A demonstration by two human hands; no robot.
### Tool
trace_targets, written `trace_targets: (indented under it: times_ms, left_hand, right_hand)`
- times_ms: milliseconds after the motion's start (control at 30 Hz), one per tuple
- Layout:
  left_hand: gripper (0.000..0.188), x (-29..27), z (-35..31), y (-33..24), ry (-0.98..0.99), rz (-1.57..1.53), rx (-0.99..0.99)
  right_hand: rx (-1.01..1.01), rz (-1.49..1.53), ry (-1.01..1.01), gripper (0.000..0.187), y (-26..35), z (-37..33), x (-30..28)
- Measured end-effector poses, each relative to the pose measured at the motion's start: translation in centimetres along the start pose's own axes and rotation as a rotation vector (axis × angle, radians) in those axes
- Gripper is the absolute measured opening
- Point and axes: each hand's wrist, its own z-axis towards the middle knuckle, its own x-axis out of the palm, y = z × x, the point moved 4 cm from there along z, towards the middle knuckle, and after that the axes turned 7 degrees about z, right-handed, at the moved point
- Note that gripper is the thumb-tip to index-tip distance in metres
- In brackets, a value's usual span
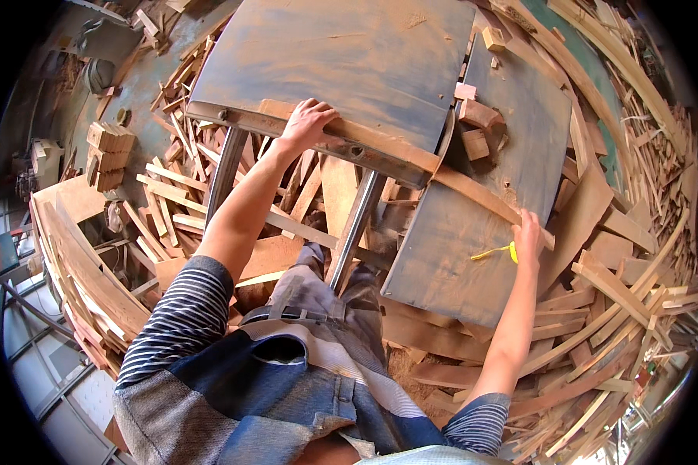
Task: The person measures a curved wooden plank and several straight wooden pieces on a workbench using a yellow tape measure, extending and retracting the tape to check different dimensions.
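Note:
A long narrow wooden strip (473,191) lies slantwise across the dusty metal saw table, spanning the gap between its two plates. On the left, my left hand (309,124) is closed over the strip at the front edge of the larger plate (341,54). My right hand (528,234) grips the strip near its right end, above the smaller plate (434,256). Around my right wrist is a yellow band (512,252) with a loose tail. Just beyond the strip, small wood offcuts (479,114) sit on the smaller plate beside the gap.
Metal rails (357,229) reach from the larger plate toward my legs. Heaps of loose wooden strips (178,186) fill the floor at left. More long boards (620,287) crowd the right side. A stack of cut blocks (108,155) stands at far left.

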Motion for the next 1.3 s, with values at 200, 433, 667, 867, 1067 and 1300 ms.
trace_targets:
  times_ms: [200,433,667,867,1067,1300]
  left_hand:
    - [0.071,-1.0,0.4,-0.5,0.072,-0.025,-0.012]
    - [0.069,-0.1,-7.1,-1.8,-0.03,-0.04,0.003]
    - [0.061,0.3,-16.3,-4.1,-0.024,-0.147,0.049]
    - [0.041,-1.8,-22.8,-6.1,-0.153,-0.344,0.038]
    - [0.021,-2.2,-26.0,-7.1,-0.32,-0.442,-0.077]
    - [0.028,-3.4,-27.3,-7.8,-0.338,-0.297,-0.123]
  right_hand:
    - [0.012,0.109,-0.008,0.041,-1.3,-7.4,-0.8]
    - [0.171,0.251,-0.063,0.047,-1.2,-24.9,0.4]
    - [0.091,0.336,-0.051,0.048,10.5,-28.4,3.6]
    - [-0.176,0.367,0.007,0.043,25.2,-19.6,4.1]
    - [-0.295,0.213,0.132,0.046,34.0,-15.3,6.6]
    - [-0.455,0.286,0.167,0.042,37.9,-16.9,9.7]
